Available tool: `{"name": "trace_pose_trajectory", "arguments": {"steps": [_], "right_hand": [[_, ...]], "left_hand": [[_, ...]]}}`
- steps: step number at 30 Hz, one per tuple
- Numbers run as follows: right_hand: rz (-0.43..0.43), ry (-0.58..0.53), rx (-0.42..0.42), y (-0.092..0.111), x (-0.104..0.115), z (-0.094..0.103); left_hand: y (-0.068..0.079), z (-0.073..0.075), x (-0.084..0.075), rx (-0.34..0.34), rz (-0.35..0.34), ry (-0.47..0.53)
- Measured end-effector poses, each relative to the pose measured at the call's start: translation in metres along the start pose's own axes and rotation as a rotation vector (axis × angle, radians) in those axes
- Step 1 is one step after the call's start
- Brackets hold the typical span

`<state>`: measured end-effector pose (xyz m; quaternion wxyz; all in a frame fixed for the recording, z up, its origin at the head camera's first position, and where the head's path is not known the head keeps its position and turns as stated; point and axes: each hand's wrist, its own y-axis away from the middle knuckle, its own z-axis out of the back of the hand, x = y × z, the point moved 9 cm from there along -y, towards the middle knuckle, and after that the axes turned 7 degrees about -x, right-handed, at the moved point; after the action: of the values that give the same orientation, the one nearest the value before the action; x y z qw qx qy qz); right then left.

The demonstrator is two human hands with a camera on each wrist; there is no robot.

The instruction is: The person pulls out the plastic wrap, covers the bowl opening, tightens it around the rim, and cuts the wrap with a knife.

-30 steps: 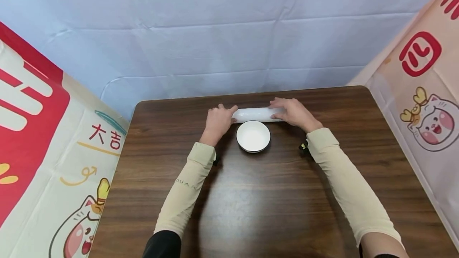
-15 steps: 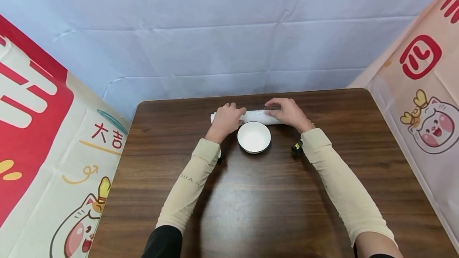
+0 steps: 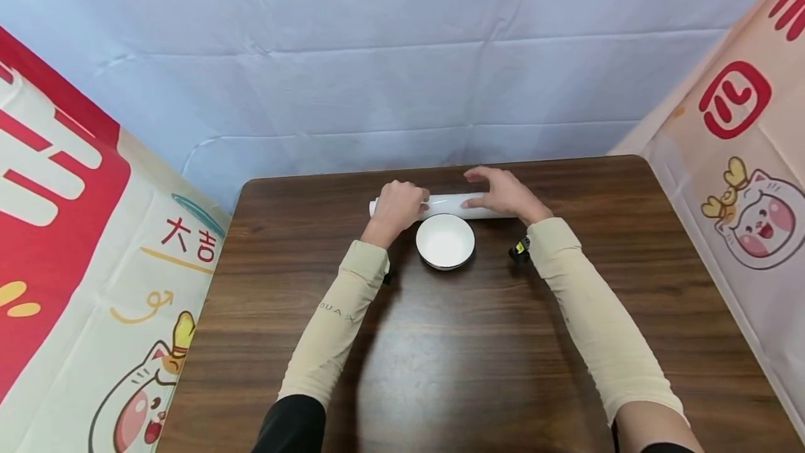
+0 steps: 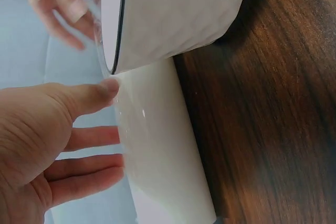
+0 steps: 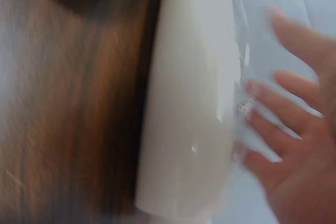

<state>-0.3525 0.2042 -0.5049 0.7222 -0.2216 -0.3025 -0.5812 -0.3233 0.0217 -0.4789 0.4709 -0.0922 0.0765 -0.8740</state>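
Note:
A white roll of cling film (image 3: 449,205) lies crosswise on the table, just behind a white bowl (image 3: 445,242) with a dark rim and a quilted side. My left hand (image 3: 399,208) is over the roll's left part; in the left wrist view its thumb and fairly straight fingers touch the roll's far side. At the roll's right part is my right hand (image 3: 505,196), its thumb and fingers spread apart. A loose, see-through edge of film (image 5: 244,109) stands off the roll by the right fingertips, blurred; whether they touch it is unclear.
The brown wooden table (image 3: 434,341) spreads in front of the bowl. A pale blue cloth (image 3: 390,68) hangs behind its far edge. Printed banners stand to the left (image 3: 144,229) and right (image 3: 748,194).
Both hands have shifted: the left moved right along the roll, baring its left end, and the right moved slightly left, its thumb and fingers spreading wider. The bowl stays put.

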Motion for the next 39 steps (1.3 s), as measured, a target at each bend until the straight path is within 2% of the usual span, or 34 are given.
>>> {"name": "trace_pose_trajectory", "arguments": {"steps": [3,5,8,14,19,21,27,29,34,36,39], "right_hand": [[-0.007,0.11,0.111,0.0,-0.007,-0.004],[-0.023,0.123,0.119,0.001,-0.011,-0.002],[-0.032,0.105,0.072,0.002,-0.016,0.006],[-0.02,0.028,-0.073,0.004,-0.019,0.02],[0.001,-0.018,-0.107,0.007,-0.02,0.025],[0.0,-0.023,-0.091,0.008,-0.022,0.026],[-0.014,0.075,0.017,0.012,-0.031,0.027],[-0.031,0.068,0.008,0.014,-0.036,0.029],[-0.127,-0.081,-0.074,0.016,-0.056,0.034],[-0.17,-0.123,-0.059,0.016,-0.062,0.031],[-0.219,-0.14,0.006,0.015,-0.069,0.021]], "left_hand": [[0.001,0.0,-0.005,0.007,-0.026,-0.01],[0.002,-0.001,-0.008,0.006,-0.046,-0.013],[0.002,0.0,-0.01,-0.005,-0.056,-0.015],[0.002,0.003,-0.004,-0.042,-0.025,-0.036],[0.003,0.003,0.0,-0.045,-0.008,-0.055],[0.002,0.003,0.0,-0.037,-0.004,-0.048],[0.003,0.004,0.0,-0.029,0.01,-0.053],[0.003,0.002,-0.001,-0.017,0.014,-0.067],[0.004,0.001,-0.001,-0.003,0.023,-0.082],[0.005,0.002,-0.001,-0.012,0.023,-0.072],[0.006,0.004,-0.002,-0.026,0.017,-0.052]]}}
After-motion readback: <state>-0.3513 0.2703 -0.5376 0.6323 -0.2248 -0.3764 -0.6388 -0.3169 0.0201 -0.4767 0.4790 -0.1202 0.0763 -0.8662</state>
